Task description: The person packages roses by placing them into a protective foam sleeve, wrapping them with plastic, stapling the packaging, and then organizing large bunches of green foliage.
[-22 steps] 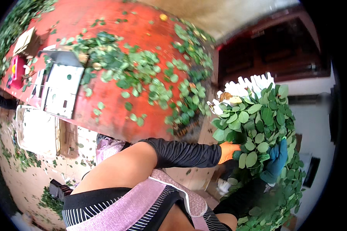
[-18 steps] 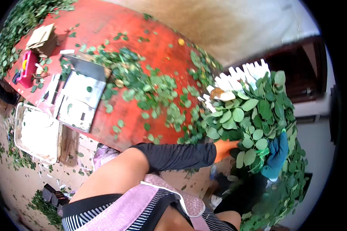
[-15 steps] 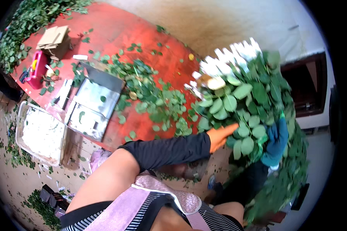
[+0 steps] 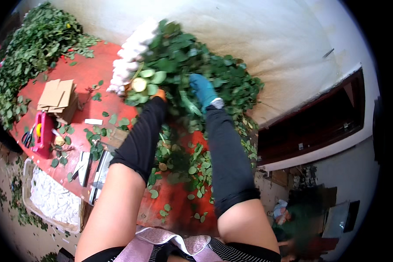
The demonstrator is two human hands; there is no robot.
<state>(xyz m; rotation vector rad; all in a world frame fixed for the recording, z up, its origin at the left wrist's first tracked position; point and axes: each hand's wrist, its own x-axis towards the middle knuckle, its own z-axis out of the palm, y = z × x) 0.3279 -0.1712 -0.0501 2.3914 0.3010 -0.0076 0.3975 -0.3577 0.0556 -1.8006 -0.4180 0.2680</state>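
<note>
Reaching over a red, scuffed tabletop (image 4: pixel 89 76), a person had both gloved hands at a large bundle of green, round-leaved stems (image 4: pixel 174 56), which was at the table's far side, before a stained, off-white wall (image 4: pixel 266 52). White wrappings (image 4: pixel 129 56) covered the stem ends toward the left. The left hand in an orange glove (image 4: pixel 160 94) was mostly hidden beneath the near leaves, its grip impossible to tell; the right hand in a teal knit glove (image 4: pixel 203 89) lay against the foliage, and whether its fingers were closed could not be told. Loose leaves (image 4: pixel 196 161) littered the surface. To the left were a leafy green heap (image 4: pixel 35 56), stacked tan cardboard (image 4: pixel 56 94) and a bright pink tape dispenser (image 4: pixel 41 133). A pale plastic basket (image 4: pixel 27 187) of white pieces stood below the table edge; a dark reddish-brown wooden panel (image 4: pixel 314 126) was set in the right-hand wall.
</note>
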